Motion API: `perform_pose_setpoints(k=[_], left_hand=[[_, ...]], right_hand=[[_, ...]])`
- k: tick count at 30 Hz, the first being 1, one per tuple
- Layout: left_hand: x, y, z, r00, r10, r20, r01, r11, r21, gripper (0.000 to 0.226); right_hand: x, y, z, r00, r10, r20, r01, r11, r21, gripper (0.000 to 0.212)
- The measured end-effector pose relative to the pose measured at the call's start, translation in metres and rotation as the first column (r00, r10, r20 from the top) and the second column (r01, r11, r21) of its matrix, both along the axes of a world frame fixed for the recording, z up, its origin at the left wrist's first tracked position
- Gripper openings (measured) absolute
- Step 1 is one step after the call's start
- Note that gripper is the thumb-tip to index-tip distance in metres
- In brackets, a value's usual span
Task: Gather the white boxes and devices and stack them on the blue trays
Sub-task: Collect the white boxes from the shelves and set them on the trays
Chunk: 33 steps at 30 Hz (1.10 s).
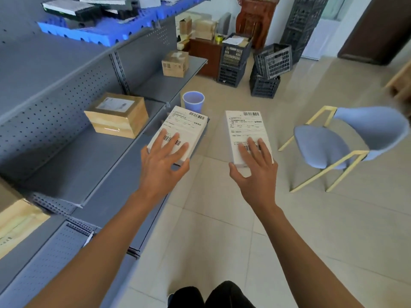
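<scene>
Two white labelled boxes are in my hands in the head view. My left hand (pixel 164 161) grips the near end of the left white box (pixel 184 127), fingers spread over its top, above the edge of the grey shelf. My right hand (pixel 255 165) grips the near end of the right white box (pixel 244 127), thumb on its left side, held over the floor. The blue trays (pixel 100 30) sit on the top shelf at the upper left, with several white and dark devices (pixel 66 8) lying on them.
Grey metal shelving (pixel 73 156) fills the left, holding cardboard boxes (pixel 117 114). A blue cup (pixel 193 101) stands on the floor by the shelf end. A blue chair (pixel 333 145) stands at the right. Dark plastic crates (pixel 266 70) are stacked farther back on the tiled floor.
</scene>
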State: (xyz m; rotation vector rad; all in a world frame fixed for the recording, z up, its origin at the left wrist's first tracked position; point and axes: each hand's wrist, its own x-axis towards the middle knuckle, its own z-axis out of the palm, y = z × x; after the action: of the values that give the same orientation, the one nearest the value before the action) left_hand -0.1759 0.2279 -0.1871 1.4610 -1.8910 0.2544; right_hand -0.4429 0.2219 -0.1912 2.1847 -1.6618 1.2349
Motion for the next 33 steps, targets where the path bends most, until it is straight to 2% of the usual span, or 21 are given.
perform_pose_setpoints(k=[7, 18, 22, 33], left_hand=[[-0.044, -0.099, 0.003, 0.995, -0.090, 0.037, 0.088, 0.995, 0.040, 0.036], [-0.104, -0.241, 0.028, 0.999, -0.036, 0.023, 0.035, 0.999, 0.017, 0.036], [-0.107, -0.277, 0.028, 1.000, -0.004, 0.018, 0.004, 1.000, 0.013, 0.040], [-0.088, -0.423, 0.020, 0.999, 0.042, -0.016, -0.043, 0.998, -0.038, 0.035]], right_hand=[[-0.042, -0.083, -0.004, 0.999, -0.044, -0.015, 0.044, 0.998, 0.054, 0.050], [-0.100, -0.247, 0.009, 0.998, -0.005, 0.063, -0.002, 0.995, 0.098, 0.050], [-0.101, -0.289, 0.014, 0.998, 0.031, 0.049, -0.039, 0.987, 0.156, 0.052], [-0.081, -0.441, 0.017, 0.997, 0.074, 0.000, -0.073, 0.984, 0.163, 0.051]])
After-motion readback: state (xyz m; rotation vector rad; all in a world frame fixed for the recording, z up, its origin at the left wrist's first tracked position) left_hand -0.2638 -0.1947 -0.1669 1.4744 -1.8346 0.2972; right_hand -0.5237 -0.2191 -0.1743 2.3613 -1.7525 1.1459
